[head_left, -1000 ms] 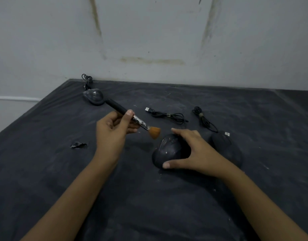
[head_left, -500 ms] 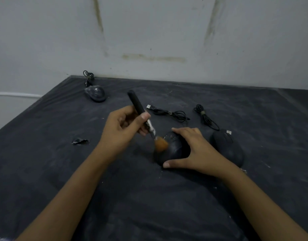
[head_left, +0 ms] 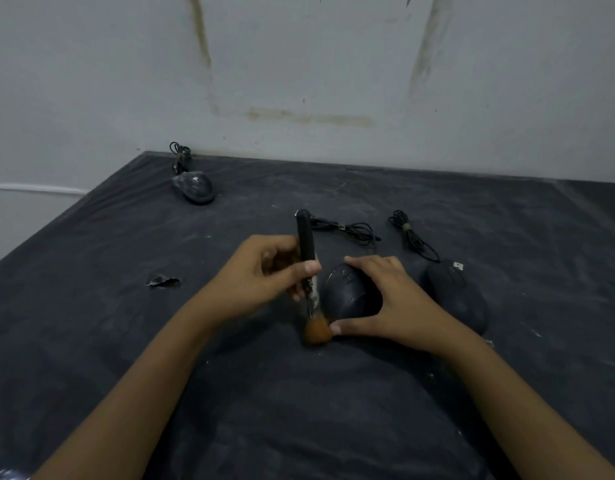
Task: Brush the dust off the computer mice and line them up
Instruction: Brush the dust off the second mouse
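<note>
My left hand (head_left: 264, 275) grips a black-handled brush (head_left: 308, 268) almost upright, its orange bristles (head_left: 316, 330) down at the near left edge of a dusty black mouse (head_left: 344, 294). My right hand (head_left: 389, 303) holds that mouse in place from the right, thumb at its near end beside the bristles. A second black mouse (head_left: 458, 296) lies just right of my right hand. A third, dust-speckled mouse (head_left: 194, 186) lies far back on the left.
The dusty black table cover (head_left: 299, 410) ends at a stained white wall. Two bundled cables (head_left: 351, 228) (head_left: 410, 235) lie behind the middle mice, another cable (head_left: 179, 154) by the far mouse. A small dark scrap (head_left: 162, 281) lies left.
The brush swung from pointing right above the mouse to nearly upright, and its bristles swept down across the mouse to its near edge. My right hand stayed on the mouse.
</note>
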